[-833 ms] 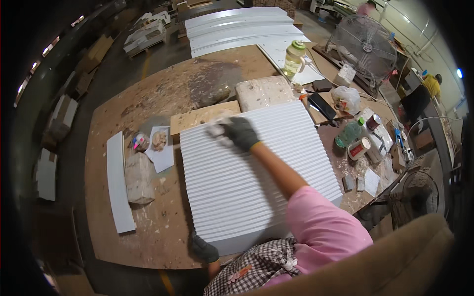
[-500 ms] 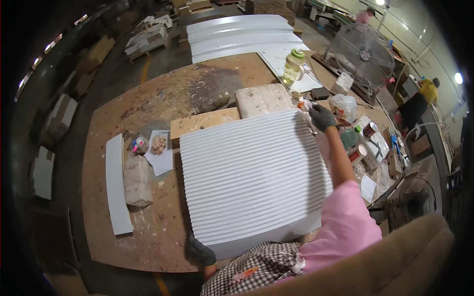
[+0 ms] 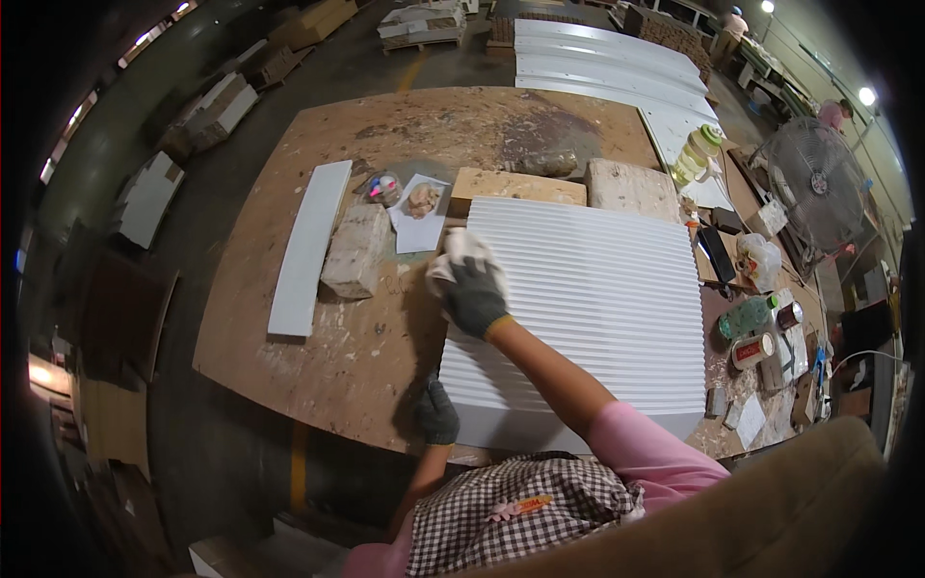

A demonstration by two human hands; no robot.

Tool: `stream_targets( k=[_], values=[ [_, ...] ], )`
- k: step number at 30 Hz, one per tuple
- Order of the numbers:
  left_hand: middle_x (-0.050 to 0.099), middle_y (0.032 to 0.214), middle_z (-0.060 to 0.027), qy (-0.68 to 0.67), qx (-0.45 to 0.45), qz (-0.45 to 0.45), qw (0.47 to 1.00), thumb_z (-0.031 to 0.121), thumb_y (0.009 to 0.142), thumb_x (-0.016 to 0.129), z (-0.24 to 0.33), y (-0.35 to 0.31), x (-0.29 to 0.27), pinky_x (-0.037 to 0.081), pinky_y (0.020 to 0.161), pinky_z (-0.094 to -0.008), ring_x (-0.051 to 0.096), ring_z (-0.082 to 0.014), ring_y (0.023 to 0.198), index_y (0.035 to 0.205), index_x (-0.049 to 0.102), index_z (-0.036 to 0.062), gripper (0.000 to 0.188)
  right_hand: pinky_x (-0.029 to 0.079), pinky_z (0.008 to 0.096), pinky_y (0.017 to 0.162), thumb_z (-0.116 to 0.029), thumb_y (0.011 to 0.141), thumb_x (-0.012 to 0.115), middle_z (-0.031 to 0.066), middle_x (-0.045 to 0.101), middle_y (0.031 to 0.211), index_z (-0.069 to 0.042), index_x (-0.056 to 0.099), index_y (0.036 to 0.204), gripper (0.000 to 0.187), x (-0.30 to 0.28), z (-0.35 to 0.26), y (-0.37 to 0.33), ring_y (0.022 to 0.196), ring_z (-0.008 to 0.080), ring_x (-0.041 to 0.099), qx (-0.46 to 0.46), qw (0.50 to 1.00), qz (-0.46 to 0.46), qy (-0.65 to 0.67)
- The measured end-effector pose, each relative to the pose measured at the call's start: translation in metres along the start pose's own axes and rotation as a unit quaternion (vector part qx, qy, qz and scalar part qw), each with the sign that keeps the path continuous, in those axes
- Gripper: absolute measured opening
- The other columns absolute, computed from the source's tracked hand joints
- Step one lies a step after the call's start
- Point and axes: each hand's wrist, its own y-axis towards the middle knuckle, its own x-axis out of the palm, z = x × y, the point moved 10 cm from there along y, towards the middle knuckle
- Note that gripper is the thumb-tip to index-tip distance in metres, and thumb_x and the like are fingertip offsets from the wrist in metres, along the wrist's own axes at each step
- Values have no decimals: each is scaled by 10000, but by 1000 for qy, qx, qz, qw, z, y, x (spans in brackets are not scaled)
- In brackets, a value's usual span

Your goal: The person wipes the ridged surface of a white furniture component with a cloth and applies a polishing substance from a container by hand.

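A white ribbed panel (image 3: pixel 588 308) lies in front of me on the workbench, its ridges running from side to side. My right hand (image 3: pixel 474 297), in a dark grey glove, is closed on a crumpled white cloth (image 3: pixel 470 252) at the panel's left edge, toward the far corner. The right forearm reaches across the ribs. My left hand (image 3: pixel 436 414), gloved alike, grips the panel's near left corner; some of its fingers are hidden by the edge.
Beyond the panel sit a wooden block (image 3: pixel 525 186) and a pale block (image 3: pixel 631 188). Left are another pale block (image 3: pixel 355 252) and a white strip (image 3: pixel 310 250). A green-lidded bottle (image 3: pixel 696 156), a green bottle (image 3: pixel 747 316), a can (image 3: pixel 752 352) and a fan (image 3: pixel 819 183) stand right.
My right hand has swept left with the cloth, from the panel's far right corner to its left edge. My left hand stays at the near left corner. The view has shifted left.
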Motion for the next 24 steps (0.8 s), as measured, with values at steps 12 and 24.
stream_targets(
  k=[12, 24],
  values=[
    [708, 1082, -278, 78, 103, 7, 992, 306, 1093, 437, -19, -4, 13, 525, 813, -497, 671, -461, 981, 1169, 698, -18, 423, 532, 499, 977, -334, 943, 669, 173, 685, 1213, -166, 667, 1291, 387, -66, -88, -87, 1156, 393, 646, -164, 976, 5, 142],
    [678, 1288, -257, -125, 43, -114, 985, 318, 1107, 363, 4, 8, 13, 497, 1026, -439, 654, -385, 1187, 1393, 594, -25, 504, 550, 462, 834, -129, 901, 662, 178, 699, 973, -54, 715, 1093, 212, -178, 118, -280, 919, 376, 673, 330, 927, 177, -4]
  ],
)
